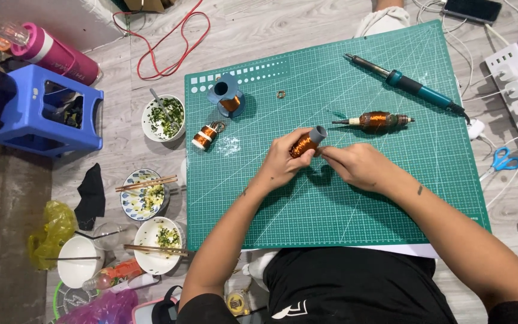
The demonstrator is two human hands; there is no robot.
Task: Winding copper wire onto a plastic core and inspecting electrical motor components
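Left hand [284, 163] clenched around a grey plastic tube wound with copper wire [307, 143], mid-mat; right hand [355, 165] pinching at its near end, apparently on fine wire too thin to confirm. Likely risk: slack or snapped wire, windings springing loose. Green gridded cutting mat [391, 198] on pale wooden floor; teal soldering iron [409, 84] far right, food bowls [151, 234] left

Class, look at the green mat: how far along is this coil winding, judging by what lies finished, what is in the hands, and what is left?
Done, it seems: a wound spool and a wound rod lie on the mat. In hand: the left hand holds a grey tube partly covered in copper wire, with the right hand beside it. Left: the tube's bare grey end; the soldering iron lies untouched.
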